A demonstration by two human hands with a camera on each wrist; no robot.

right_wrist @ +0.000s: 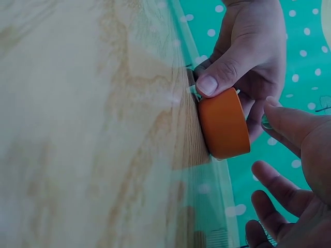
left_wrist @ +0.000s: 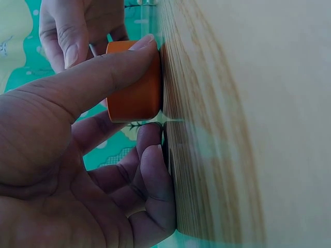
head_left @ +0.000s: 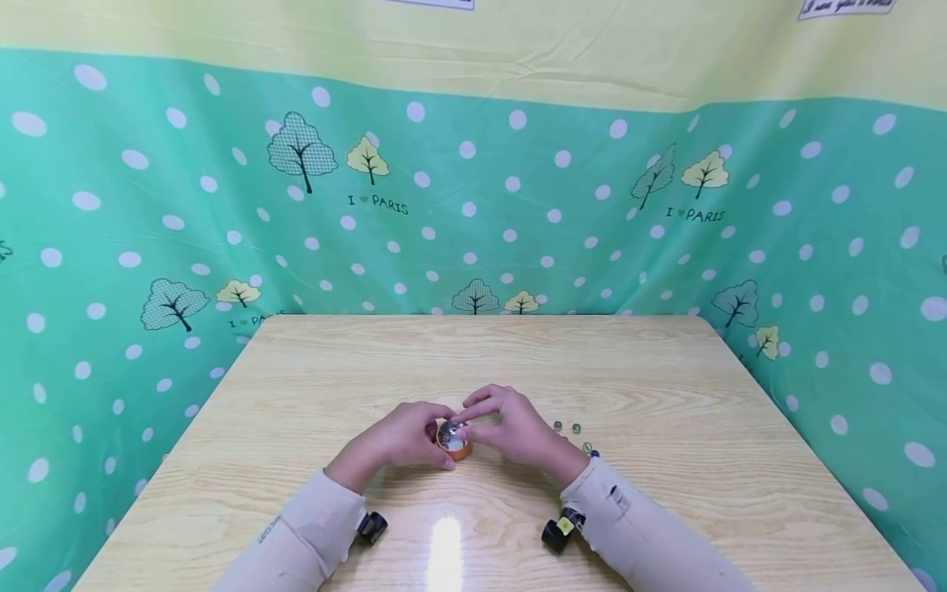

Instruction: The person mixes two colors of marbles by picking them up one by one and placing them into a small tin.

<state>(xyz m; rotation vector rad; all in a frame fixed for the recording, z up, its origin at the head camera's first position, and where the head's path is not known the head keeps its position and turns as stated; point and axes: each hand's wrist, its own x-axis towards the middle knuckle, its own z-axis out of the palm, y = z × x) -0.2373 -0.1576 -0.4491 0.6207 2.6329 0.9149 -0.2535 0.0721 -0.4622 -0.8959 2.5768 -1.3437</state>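
A small round orange cup [head_left: 460,454] stands on the table, its inside pale with some shiny things in it too small to tell apart. My left hand [head_left: 410,433] grips the cup from the left; the left wrist view shows its thumb along the orange wall [left_wrist: 135,101]. Over the cup's right rim, my right hand [head_left: 514,423] pinches a greenish glass marble [right_wrist: 266,124] between thumb and index finger. The other right fingers [right_wrist: 282,188] are spread loosely. Several glass marbles [head_left: 576,428] lie on the table, right of my right hand.
The light wood table [head_left: 333,362] reaches back to a green dotted curtain [head_left: 510,214]. Among the loose marbles a blue one [head_left: 595,454] lies close to my right forearm. Black wrist cameras [head_left: 371,527] hang beneath both sleeves. A bright reflection shows at the front.
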